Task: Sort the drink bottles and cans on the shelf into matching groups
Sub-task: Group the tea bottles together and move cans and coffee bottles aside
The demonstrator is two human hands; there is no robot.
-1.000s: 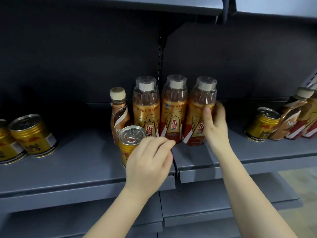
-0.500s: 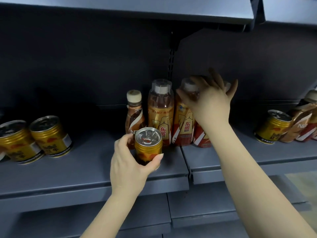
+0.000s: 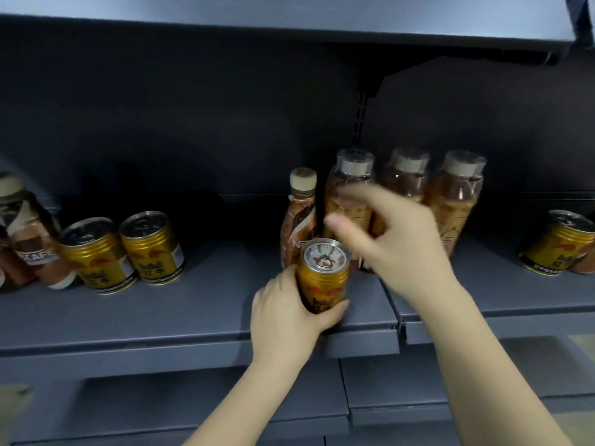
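My left hand (image 3: 286,312) grips a gold can (image 3: 323,275) near the front edge of the grey shelf (image 3: 199,317). Just behind the can stands a brown coffee bottle (image 3: 297,217) with a beige cap. Three amber drink bottles stand in a row behind: one (image 3: 349,188), a second (image 3: 404,175) and a third (image 3: 457,194). My right hand (image 3: 389,239) hovers blurred in front of these bottles, fingers apart, holding nothing. Two more gold cans (image 3: 96,255) (image 3: 153,247) stand at the left.
A brown coffee bottle (image 3: 30,239) leans at the far left beside the two cans. Another gold can (image 3: 560,243) lies tilted at the far right. An upper shelf (image 3: 289,20) overhangs, and lower shelves (image 3: 402,397) run beneath.
My right hand has come off the bottle tops and dropped toward the front of the amber bottles. My left hand keeps its hold on the gold can. The view has shifted left.
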